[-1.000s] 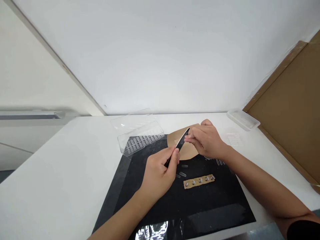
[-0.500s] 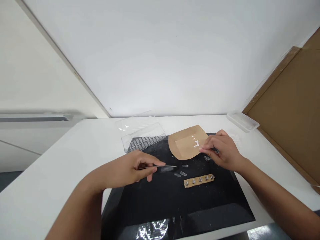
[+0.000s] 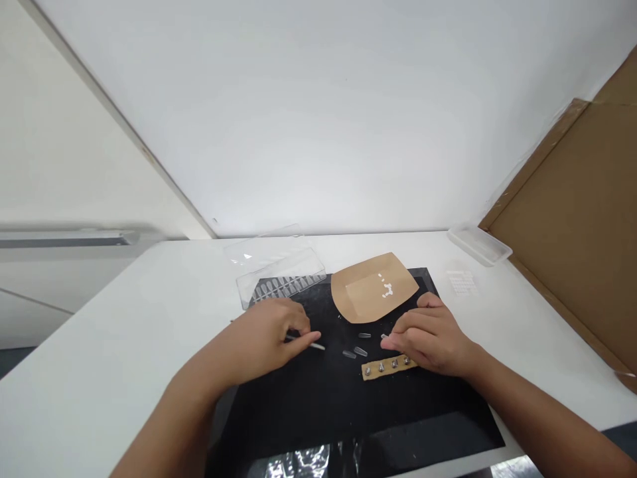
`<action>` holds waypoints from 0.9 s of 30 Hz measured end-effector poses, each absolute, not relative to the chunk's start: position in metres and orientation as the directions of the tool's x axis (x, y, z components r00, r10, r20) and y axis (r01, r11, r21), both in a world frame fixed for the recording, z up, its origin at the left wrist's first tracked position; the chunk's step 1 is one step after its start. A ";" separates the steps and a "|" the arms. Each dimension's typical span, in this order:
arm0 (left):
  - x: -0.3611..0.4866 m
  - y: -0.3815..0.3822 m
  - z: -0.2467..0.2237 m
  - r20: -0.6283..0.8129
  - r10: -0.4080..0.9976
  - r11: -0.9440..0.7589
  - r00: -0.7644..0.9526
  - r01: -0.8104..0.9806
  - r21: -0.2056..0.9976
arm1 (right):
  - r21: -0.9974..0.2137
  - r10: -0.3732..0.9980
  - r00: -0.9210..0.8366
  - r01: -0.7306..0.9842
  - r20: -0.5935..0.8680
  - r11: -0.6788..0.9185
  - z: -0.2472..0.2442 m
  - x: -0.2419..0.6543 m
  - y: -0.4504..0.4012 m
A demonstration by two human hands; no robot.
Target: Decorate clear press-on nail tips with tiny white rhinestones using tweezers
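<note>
Tray (image 3: 355,288): smooth, matt paper or card is seen.
Nail tips (image 3: 361,352): formed in clear, glossy plastic.
Strip (image 3: 374,374): a rough-edged base is topped with shiny metallic studs (image 3: 381,367).
Mat (image 3: 318,408): smooth sheeting is streaked by glossy reflections.
Case (image 3: 281,265): made of transparent, shiny plastic.
Surface (image 3: 124,352): finished smooth.
Side panel (image 3: 572,219): faced in dull cardboard.

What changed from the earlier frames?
The left hand, keeping the nail file, moved left and nearer the wearer. The right hand left it and came nearer, pinching a small clear piece beyond the studded strip. The paper tray and loose nail tips stayed put.
</note>
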State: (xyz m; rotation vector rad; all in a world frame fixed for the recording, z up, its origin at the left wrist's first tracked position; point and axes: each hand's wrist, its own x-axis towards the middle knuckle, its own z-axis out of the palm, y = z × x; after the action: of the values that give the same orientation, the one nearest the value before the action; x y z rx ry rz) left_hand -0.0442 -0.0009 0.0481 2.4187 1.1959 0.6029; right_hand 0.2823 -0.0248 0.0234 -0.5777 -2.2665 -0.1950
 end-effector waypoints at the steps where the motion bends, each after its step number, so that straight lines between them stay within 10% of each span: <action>1: -0.038 -0.002 0.050 0.183 0.783 -0.601 0.595 0.647 0.469 | -0.030 0.338 -0.611 0.457 0.716 0.889 0.022 0.282 -0.026; 16: 0.020 -0.017 0.042 0.198 0.652 -0.524 0.732 0.247 0.815 | 0.207 0.167 -0.648 0.460 0.744 0.863 0.020 0.270 -0.042; 27: 0.033 -0.023 0.028 0.013 0.782 -0.095 0.624 0.099 0.991 | 0.235 0.142 -0.622 0.484 0.770 0.843 0.019 0.268 -0.044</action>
State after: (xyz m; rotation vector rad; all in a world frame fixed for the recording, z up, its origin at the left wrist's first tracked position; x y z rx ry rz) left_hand 0.0330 -0.0230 0.0283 1.5855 0.7523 0.6740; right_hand 0.2681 -0.0440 0.0194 -0.4538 -2.2159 -0.5465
